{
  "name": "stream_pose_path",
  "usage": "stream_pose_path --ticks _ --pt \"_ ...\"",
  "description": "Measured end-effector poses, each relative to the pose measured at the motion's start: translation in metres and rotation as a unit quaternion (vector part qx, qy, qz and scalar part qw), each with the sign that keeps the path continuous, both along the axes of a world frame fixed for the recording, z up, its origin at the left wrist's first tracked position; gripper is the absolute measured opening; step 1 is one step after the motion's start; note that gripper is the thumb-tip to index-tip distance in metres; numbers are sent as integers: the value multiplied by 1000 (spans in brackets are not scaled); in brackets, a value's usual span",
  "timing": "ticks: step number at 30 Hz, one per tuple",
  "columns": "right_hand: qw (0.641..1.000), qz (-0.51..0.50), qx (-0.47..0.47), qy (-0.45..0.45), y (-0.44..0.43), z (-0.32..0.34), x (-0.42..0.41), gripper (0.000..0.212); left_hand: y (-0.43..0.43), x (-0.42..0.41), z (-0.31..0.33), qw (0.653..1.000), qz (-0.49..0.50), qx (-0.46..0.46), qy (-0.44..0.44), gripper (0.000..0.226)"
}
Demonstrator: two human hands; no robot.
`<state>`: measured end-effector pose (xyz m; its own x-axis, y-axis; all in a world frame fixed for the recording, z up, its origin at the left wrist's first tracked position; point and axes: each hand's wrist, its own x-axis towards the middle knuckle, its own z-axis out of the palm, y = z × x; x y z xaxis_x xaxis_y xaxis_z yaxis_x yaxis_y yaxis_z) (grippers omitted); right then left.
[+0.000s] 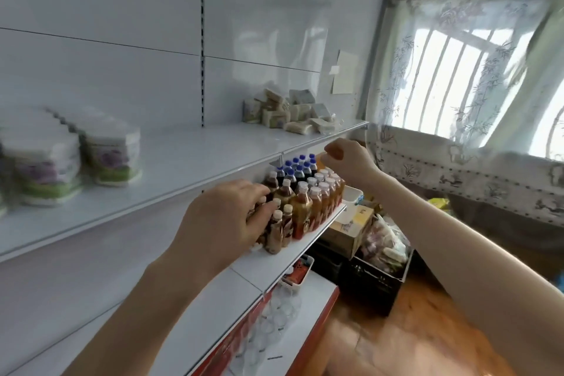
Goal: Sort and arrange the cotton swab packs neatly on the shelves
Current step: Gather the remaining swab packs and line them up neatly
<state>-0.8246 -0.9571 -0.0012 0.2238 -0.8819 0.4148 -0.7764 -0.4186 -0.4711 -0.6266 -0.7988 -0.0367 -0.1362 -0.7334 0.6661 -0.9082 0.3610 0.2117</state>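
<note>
Cotton swab packs point(290, 114) lie heaped at the far right end of the upper shelf point(198, 156), well apart from both my hands. The fingers point(258, 212) of my left hand point(225, 217) spread nearly straight over the small brown bottles point(302, 214) on the shelf below, gripping nothing, while my right hand point(348, 159) hangs just under the upper shelf's front edge, fingers curled on nothing I can see. Blue-capped bottles point(297, 165) stand between my 2 hands; blurred white packs point(110, 156) sit at the shelf's left.

Two hands point(225, 217), three shelves point(183, 156), one black crate point(375, 282), one heap of cotton swab packs point(290, 113).
</note>
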Motion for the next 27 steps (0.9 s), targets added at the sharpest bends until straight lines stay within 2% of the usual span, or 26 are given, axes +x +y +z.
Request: stream_pose_path --ticks 3,8,14,18,22,25,27 --pt "1000 -7 1 10 -62 3 -11 33 -72 -9 -4 1000 5 4 12 45" --pt "1000 -13 -5 -13 -167 19 -27 38 -181 -26 12 999 23 15 33 33" --pt "1000 18 3 -12 -264 20 -36 40 -260 -46 17 997 60 6 51 37" --pt "999 44 16 27 -318 23 -43 47 -296 -61 15 994 99 8 48 41" --pt "988 63 62 129 -362 11 -46 68 -330 -79 14 987 146 18 64 44" --pt "979 92 59 173 -389 3 -51 65 -353 -98 15 979 186 14 76 42" --pt "981 114 56 147 -400 4 -56 60 -364 -108 16 975 207 13 82 39"
